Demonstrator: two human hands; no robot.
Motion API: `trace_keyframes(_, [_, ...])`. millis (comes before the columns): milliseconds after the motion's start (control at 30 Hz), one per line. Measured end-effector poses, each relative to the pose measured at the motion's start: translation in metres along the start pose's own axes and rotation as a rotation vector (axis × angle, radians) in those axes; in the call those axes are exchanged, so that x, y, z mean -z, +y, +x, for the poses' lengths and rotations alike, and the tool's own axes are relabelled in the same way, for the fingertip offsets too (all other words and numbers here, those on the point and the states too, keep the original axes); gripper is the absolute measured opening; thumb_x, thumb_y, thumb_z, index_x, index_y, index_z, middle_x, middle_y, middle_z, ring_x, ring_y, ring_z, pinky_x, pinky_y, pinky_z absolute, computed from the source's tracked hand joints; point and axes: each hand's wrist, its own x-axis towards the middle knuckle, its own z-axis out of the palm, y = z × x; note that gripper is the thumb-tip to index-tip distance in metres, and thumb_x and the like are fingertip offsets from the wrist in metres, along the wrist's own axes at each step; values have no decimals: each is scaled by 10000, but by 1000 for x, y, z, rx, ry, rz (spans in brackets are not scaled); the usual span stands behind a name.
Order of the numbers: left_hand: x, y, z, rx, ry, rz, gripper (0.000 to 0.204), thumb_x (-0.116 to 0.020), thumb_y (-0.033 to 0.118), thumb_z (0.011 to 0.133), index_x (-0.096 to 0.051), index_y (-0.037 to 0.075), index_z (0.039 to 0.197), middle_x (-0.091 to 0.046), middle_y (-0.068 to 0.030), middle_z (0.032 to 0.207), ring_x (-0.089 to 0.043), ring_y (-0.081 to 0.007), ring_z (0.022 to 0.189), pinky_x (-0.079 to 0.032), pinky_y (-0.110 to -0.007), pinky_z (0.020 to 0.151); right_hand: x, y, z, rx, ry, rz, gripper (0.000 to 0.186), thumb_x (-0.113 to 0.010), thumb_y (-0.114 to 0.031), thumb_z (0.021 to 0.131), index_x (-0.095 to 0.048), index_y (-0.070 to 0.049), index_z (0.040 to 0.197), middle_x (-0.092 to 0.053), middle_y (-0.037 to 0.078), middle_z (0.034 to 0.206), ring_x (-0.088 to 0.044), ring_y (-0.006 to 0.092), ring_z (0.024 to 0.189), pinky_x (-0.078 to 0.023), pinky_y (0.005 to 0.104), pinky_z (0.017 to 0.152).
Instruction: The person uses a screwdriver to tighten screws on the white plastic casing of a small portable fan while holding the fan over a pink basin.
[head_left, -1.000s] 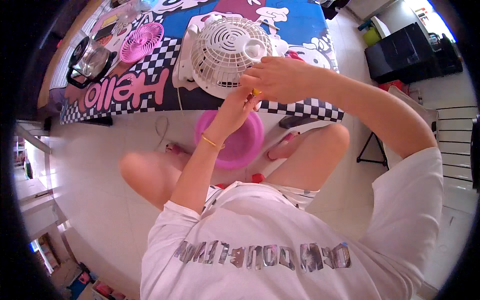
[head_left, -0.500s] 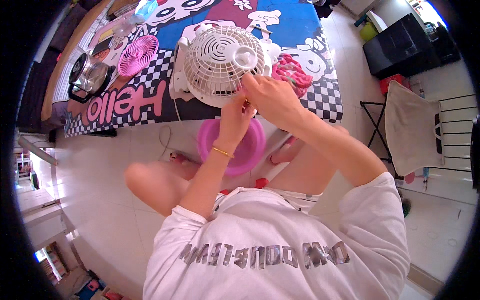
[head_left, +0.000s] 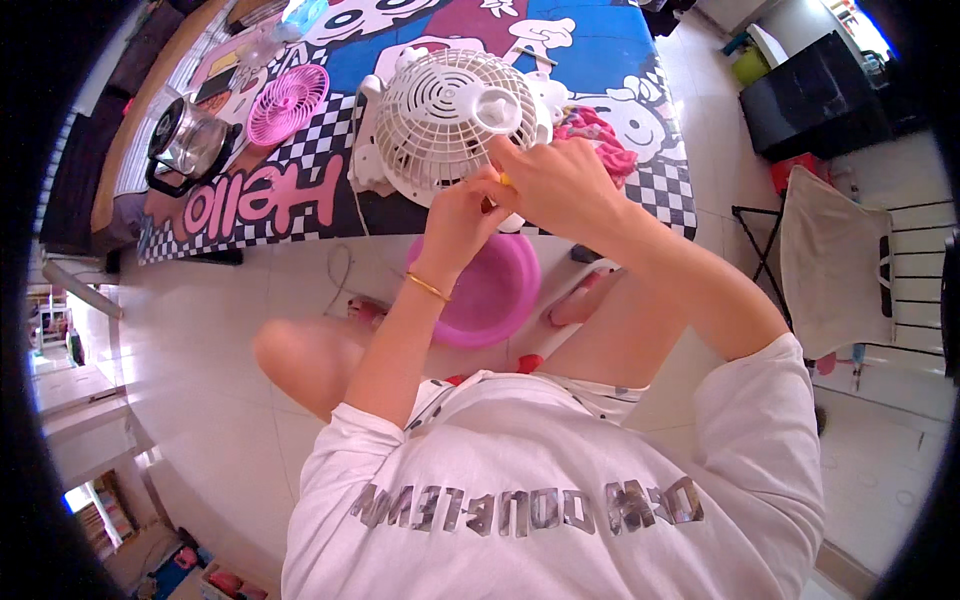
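A white fan housing with a round slotted grille lies on the patterned table in front of me. At its near rim my two hands meet. My right hand is closed, and a bit of a small yellow thing shows at its fingertips; the rest is hidden. Close beside it, my left hand has its fingers pinched together near the grille's edge, and what they hold is hidden. A pink fan blade lies to the left, and a crumpled pink cloth rests just right of the housing.
A glass jug with a black handle stands at the table's left edge. Below the table's front edge, a pink basin sits on the floor between my legs. To the right are a folding chair and a black cabinet.
My hands have shifted slightly, and the yellow bit now shows between them. The whole view has moved a little; the fan housing appears to lie in the same place on the table.
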Motion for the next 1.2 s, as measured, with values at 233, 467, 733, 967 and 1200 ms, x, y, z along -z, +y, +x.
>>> trace_keyframes(233, [15, 19, 2, 152, -125, -253, 194, -616, 106, 830, -549, 11, 986, -613, -104, 676, -626, -224, 605, -487, -324, 562, -14, 18, 1, 134, -55, 101, 235, -516, -206, 895, -406, -30, 1003, -597, 141, 679, -614, 315, 626, -450, 397, 502])
trace_keyframes(467, [17, 9, 9, 181, -314, -358, 200, -582, 57, 847, -560, 1, 1038, -621, -115, 709, -612, -184, 569, -482, -305, 534, -23, 40, 4, 303, -5, 217, 205, -513, -178, 885, -384, -43, 969, -574, 127, 670, -600, 328, 643, -443, 427, 538])
trace_keyframes(733, [-1, 6, 5, -12, 25, -193, 303, -681, 74, 749, -568, 38, 1028, -627, -86, 713, -613, -199, 584, -481, -304, 556, -14, 10, -4, -13, -30, -12, 238, -527, -211, 880, -405, -29, 972, -597, 139, 695, -611, 303, 613, -437, 398, 502])
trace_keyframes(967, [15, 9, 9, 24, -126, -119, 309, -658, 84, 787, -548, 43, 1072, -597, -96, 684, -594, -196, 585, -475, -313, 572, -11, 29, 1, 53, -103, 165, 223, -513, -191, 899, -389, -34, 997, -595, 145, 728, -618, 303, 676, -452, 404, 533])
trace_keyframes(1200, [18, 0, 13, -10, -262, -181, 228, -575, 19, 833, -566, 57, 1058, -617, -119, 799, -604, -220, 647, -473, -343, 615, -22, 41, -2, 368, 110, 146, 247, -538, -195, 887, -389, -28, 992, -579, 146, 778, -605, 313, 776, -467, 419, 621])
